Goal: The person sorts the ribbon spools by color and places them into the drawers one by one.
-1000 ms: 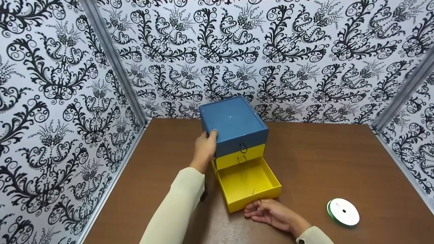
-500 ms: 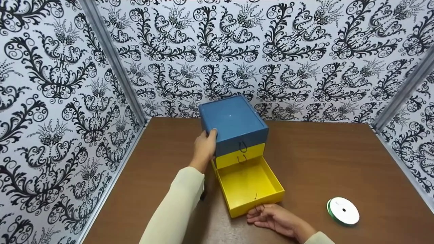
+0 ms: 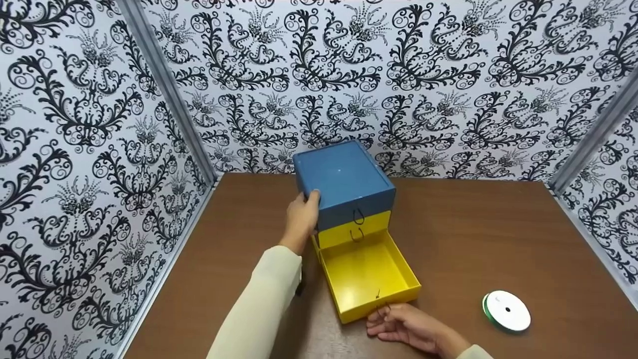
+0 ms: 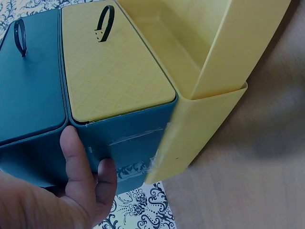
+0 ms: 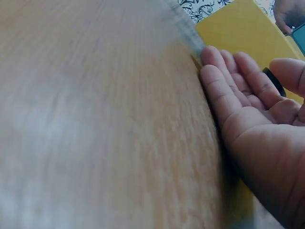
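A small drawer unit (image 3: 344, 174) stands on the table, blue on top with black loop handles on its blue and yellow fronts. Below them, a yellow drawer (image 3: 364, 267) is pulled well out, and its bare floor shows. My left hand (image 3: 301, 219) rests against the unit's left side, thumb near the top edge; in the left wrist view, its fingers (image 4: 76, 162) touch the blue side by the seam between fronts. My right hand (image 3: 406, 324), palm up, hooks its fingers through the drawer's black loop handle (image 5: 274, 82), beneath the front wall.
A white spool with green ribbon (image 3: 507, 311) lies on the brown table (image 3: 473, 239) to the right. Patterned walls (image 3: 423, 89) enclose the back and both sides, close behind the unit.
The yellow drawer has slid a little further out towards me, with my right hand moving along at its handle. My left hand stays in place on the unit.
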Action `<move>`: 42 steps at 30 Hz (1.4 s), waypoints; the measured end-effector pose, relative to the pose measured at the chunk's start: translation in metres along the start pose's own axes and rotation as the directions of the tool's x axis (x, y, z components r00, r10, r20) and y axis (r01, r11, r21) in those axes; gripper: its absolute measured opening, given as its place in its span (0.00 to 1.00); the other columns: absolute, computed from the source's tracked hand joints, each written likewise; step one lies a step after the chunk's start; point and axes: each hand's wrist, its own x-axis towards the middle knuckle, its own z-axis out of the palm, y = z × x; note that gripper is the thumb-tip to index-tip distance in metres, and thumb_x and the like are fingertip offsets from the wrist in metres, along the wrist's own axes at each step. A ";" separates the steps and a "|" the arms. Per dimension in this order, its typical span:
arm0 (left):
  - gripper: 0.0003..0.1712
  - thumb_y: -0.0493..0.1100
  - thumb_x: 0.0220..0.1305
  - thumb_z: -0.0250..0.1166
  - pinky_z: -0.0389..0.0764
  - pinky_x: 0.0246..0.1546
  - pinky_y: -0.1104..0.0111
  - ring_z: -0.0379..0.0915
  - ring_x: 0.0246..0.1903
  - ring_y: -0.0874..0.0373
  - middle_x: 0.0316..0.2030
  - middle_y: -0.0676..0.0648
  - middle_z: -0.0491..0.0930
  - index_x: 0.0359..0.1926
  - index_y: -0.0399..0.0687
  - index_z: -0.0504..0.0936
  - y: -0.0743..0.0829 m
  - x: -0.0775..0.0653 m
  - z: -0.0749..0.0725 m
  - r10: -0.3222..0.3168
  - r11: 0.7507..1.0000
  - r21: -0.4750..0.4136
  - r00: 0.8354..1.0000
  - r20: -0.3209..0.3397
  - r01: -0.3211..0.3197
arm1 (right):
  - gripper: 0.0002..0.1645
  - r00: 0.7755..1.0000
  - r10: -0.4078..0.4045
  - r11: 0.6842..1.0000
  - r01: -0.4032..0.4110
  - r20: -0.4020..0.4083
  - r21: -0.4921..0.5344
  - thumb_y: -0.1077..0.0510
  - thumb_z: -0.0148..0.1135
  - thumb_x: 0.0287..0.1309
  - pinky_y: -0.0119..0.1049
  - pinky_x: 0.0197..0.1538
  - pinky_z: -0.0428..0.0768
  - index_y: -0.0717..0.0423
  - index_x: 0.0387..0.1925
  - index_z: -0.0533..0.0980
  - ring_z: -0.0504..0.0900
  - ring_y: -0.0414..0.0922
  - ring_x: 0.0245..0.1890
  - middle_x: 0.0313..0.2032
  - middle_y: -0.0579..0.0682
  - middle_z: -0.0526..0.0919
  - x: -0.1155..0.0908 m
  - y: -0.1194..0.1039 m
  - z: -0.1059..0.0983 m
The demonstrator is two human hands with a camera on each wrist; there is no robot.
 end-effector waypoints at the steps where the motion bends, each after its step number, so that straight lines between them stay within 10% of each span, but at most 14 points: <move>1: 0.41 0.63 0.70 0.50 0.84 0.41 0.50 0.68 0.62 0.40 0.71 0.39 0.62 0.76 0.47 0.59 0.000 0.000 0.000 0.000 1.000 -0.001 1.000 0.004 0.000 | 0.21 1.000 0.009 1.000 -0.009 -0.003 -0.018 0.62 0.48 0.66 0.40 0.53 0.81 0.72 0.54 0.73 0.82 0.53 0.52 0.51 0.61 0.81 -0.001 -0.001 0.001; 9: 0.42 0.62 0.70 0.48 0.84 0.42 0.51 0.66 0.63 0.39 0.71 0.36 0.60 0.77 0.45 0.58 0.003 -0.002 -0.002 -0.002 1.000 0.007 1.000 0.006 0.002 | 0.20 0.995 0.038 0.970 -0.059 -0.092 -0.237 0.55 0.51 0.68 0.32 0.39 0.83 0.69 0.45 0.80 0.86 0.46 0.40 0.40 0.56 0.86 -0.007 -0.011 0.011; 15: 0.42 0.62 0.70 0.49 0.85 0.39 0.52 0.67 0.61 0.40 0.70 0.36 0.61 0.76 0.43 0.59 0.004 -0.002 -0.002 -0.002 1.000 0.016 1.000 -0.007 0.002 | 0.19 0.985 -0.079 0.866 -0.008 -0.152 -0.501 0.58 0.52 0.68 0.28 0.28 0.79 0.70 0.36 0.82 0.85 0.45 0.30 0.33 0.57 0.86 -0.018 -0.024 0.019; 19: 0.42 0.62 0.70 0.49 0.84 0.41 0.52 0.67 0.61 0.40 0.70 0.36 0.61 0.76 0.43 0.59 0.003 -0.002 -0.002 0.000 1.000 0.015 1.000 -0.001 0.000 | 0.16 0.959 -0.254 0.668 0.082 -0.123 -0.739 0.58 0.55 0.69 0.28 0.29 0.76 0.65 0.30 0.82 0.80 0.38 0.28 0.30 0.50 0.84 -0.029 -0.036 0.021; 25: 0.42 0.61 0.70 0.50 0.84 0.41 0.51 0.66 0.63 0.41 0.71 0.36 0.60 0.76 0.42 0.58 0.003 -0.002 -0.003 0.001 1.000 -0.001 1.000 0.004 -0.001 | 0.08 0.887 -0.458 0.200 0.046 -0.052 -0.979 0.52 0.61 0.68 0.34 0.32 0.76 0.49 0.35 0.83 0.73 0.32 0.29 0.32 0.36 0.81 -0.045 -0.056 0.022; 31: 0.42 0.61 0.70 0.50 0.84 0.42 0.50 0.66 0.63 0.41 0.71 0.37 0.61 0.76 0.43 0.59 0.002 -0.002 -0.005 0.000 1.000 -0.003 1.000 -0.006 0.000 | 0.12 0.733 -0.662 -0.241 -0.011 0.156 -0.971 0.54 0.70 0.58 0.46 0.44 0.82 0.54 0.42 0.82 0.81 0.44 0.40 0.41 0.48 0.83 -0.054 -0.067 0.015; 36: 0.41 0.62 0.70 0.50 0.84 0.42 0.50 0.66 0.63 0.41 0.71 0.38 0.61 0.76 0.45 0.59 0.001 -0.003 -0.004 -0.005 1.000 -0.001 1.000 -0.008 0.005 | 0.20 0.604 -0.745 -0.369 -0.019 0.283 -0.929 0.55 0.74 0.50 0.59 0.53 0.77 0.57 0.45 0.82 0.78 0.58 0.54 0.53 0.60 0.80 -0.057 -0.069 0.003; 42: 0.42 0.62 0.69 0.49 0.83 0.43 0.51 0.65 0.63 0.40 0.72 0.38 0.58 0.77 0.46 0.58 0.001 -0.003 -0.003 -0.004 1.000 -0.005 1.000 0.012 0.004 | 0.27 0.573 -0.787 -0.349 -0.106 0.229 -0.931 0.53 0.73 0.49 0.64 0.55 0.73 0.59 0.50 0.80 0.73 0.63 0.59 0.59 0.64 0.76 -0.069 -0.071 -0.014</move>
